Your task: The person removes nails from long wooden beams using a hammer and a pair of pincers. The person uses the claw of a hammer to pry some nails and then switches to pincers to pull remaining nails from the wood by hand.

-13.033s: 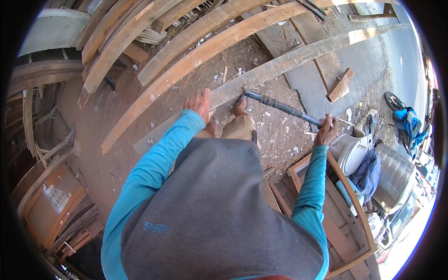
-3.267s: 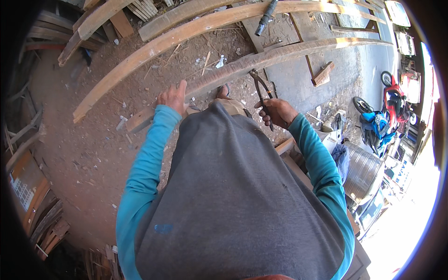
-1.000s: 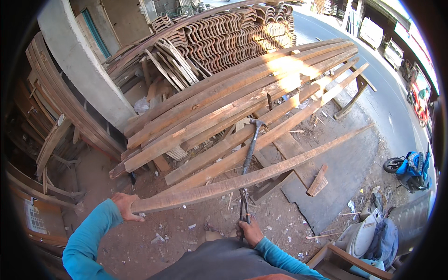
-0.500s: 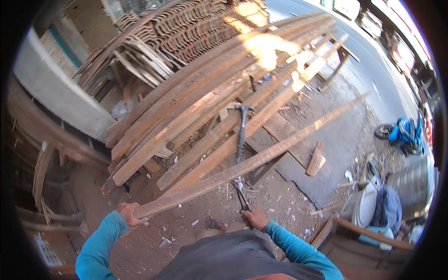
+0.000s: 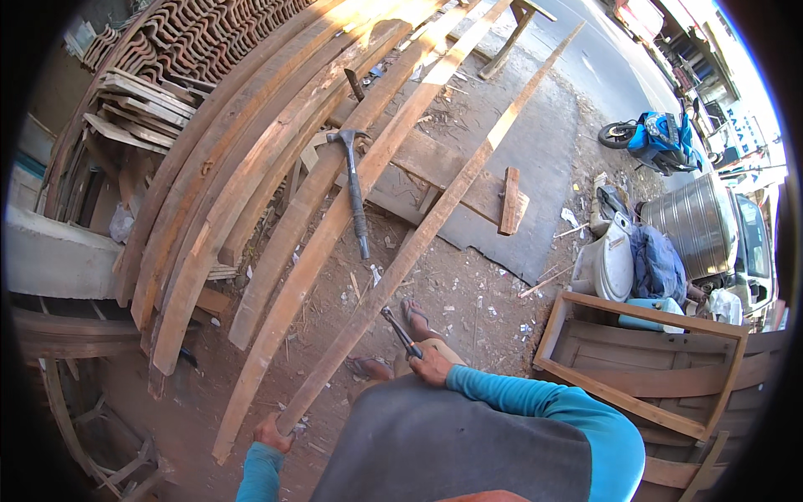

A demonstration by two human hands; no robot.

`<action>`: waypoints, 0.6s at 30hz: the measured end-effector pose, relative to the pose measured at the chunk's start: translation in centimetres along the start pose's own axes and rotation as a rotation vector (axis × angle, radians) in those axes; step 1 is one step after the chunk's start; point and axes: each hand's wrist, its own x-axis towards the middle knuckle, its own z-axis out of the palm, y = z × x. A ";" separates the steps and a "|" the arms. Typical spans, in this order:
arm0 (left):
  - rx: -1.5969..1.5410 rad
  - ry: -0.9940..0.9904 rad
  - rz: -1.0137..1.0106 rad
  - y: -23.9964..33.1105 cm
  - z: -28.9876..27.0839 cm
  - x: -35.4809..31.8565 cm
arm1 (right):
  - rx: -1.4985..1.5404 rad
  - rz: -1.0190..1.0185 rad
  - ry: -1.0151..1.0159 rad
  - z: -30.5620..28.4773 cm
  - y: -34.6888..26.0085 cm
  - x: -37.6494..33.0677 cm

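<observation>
The near end of a long, narrow wooden beam [image 5: 401,259] is in the closed grip of my left hand [image 5: 274,434]. From there the beam slants up and away to the right, toward the road. My right hand [image 5: 432,365] is closed around the handles of dark pincers [image 5: 401,333], held in front of my body just right of the beam. The head of the pincers points up and left, close to the beam's edge. A claw hammer [image 5: 355,197] with a dark handle lies across the neighbouring beams.
More long beams [image 5: 276,322] rest on a low support to the left. Roof tiles [image 5: 188,38] are stacked behind them. Wood offcuts [image 5: 510,203] lie mid-right. A wooden frame [image 5: 644,301], a metal drum [image 5: 690,226] and a blue motorbike [image 5: 661,138] stand right. My sandalled feet [image 5: 414,316] are below.
The view has turned, so the held beam now slants more steeply. My left hand still grips its end. The pincers in my right hand now look more closed and nearer my body.
</observation>
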 end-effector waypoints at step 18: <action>-0.103 0.043 -0.006 0.2 12.6 -2.7 | 0.055 0.253 -0.097 -3.5 2.9 -1.7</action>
